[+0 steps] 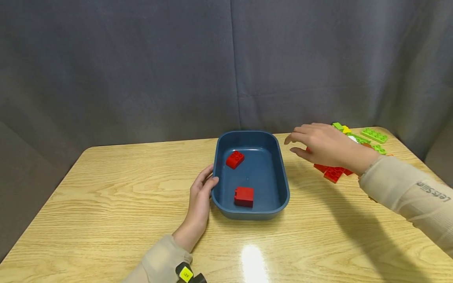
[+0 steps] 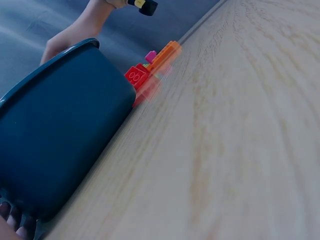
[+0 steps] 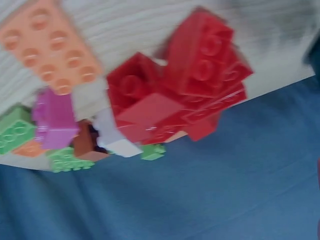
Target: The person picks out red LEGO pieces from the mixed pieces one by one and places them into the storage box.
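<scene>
A dark blue plastic bin [image 1: 250, 215] stands on the table with two red toy bricks inside. One red brick [image 1: 235, 159] lies near its far left side, the other red brick [image 1: 244, 196] near the front. My left hand [image 1: 199, 200] grips the bin's left side, thumb at the rim and fingers against the outer wall. Between the bin and a brick pile, my right hand [image 1: 320, 144] hovers with fingers spread from the thumb. A patch of red shows in the gap behind the thumb. Beneath that hand lie red bricks [image 1: 333, 173], stacked close together [image 3: 195, 65].
Green bricks [image 1: 374, 135], a yellow brick [image 1: 346, 129], an orange brick [image 3: 50, 45], a magenta brick [image 3: 54, 117] and a brown brick [image 3: 87, 142] lie around the red ones at the back right. A grey curtain [image 1: 159, 70] hangs behind the wooden table [image 1: 124, 188].
</scene>
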The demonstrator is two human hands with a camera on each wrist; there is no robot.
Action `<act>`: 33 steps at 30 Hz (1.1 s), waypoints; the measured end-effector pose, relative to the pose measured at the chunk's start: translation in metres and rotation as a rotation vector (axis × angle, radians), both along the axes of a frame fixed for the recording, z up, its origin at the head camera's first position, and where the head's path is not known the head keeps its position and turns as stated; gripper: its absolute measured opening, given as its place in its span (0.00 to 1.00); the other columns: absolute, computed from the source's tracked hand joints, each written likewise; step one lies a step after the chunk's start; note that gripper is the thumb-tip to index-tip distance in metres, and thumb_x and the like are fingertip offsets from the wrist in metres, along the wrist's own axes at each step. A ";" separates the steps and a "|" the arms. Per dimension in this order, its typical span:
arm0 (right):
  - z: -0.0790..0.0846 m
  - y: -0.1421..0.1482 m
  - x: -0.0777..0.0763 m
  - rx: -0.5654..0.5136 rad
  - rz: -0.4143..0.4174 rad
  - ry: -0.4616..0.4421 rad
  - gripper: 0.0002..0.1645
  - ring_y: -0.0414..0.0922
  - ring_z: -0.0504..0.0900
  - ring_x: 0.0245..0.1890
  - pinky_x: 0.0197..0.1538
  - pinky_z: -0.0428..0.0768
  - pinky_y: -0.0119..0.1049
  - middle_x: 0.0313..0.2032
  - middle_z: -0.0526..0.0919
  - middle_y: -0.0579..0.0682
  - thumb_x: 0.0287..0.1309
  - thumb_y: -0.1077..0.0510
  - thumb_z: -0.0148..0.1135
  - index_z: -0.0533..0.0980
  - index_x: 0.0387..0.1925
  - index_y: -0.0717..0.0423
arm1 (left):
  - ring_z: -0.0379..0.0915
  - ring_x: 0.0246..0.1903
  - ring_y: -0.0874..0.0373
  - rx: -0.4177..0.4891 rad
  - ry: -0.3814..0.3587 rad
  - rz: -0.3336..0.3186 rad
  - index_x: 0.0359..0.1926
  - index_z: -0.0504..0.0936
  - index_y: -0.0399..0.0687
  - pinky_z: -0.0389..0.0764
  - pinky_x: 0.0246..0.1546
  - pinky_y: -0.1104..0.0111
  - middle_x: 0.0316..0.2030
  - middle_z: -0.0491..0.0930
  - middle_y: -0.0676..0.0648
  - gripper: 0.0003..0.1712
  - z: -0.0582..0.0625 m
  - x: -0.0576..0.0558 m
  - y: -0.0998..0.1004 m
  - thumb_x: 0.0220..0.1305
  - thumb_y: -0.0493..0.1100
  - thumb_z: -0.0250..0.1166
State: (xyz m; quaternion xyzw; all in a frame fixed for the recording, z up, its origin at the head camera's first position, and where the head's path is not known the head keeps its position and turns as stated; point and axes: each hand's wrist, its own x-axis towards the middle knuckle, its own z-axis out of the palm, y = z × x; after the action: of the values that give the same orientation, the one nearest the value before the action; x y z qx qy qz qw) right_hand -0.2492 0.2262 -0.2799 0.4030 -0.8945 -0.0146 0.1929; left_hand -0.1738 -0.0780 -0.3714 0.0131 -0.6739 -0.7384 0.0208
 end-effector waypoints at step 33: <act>-0.035 0.075 0.022 0.131 -0.133 0.011 0.20 0.51 0.81 0.38 0.46 0.81 0.51 0.34 0.85 0.50 0.39 0.48 0.70 0.80 0.37 0.50 | 0.67 0.60 0.48 -0.020 0.002 0.000 0.65 0.67 0.47 0.66 0.65 0.50 0.65 0.69 0.41 0.27 -0.001 -0.001 0.002 0.65 0.42 0.49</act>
State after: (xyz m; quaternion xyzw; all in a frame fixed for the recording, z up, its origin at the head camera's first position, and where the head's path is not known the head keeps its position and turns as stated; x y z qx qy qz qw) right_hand -0.2269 0.3014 -0.3148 0.3542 -0.9154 -0.0883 0.1695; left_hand -0.1752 -0.0763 -0.3724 0.0122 -0.6812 -0.7317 0.0218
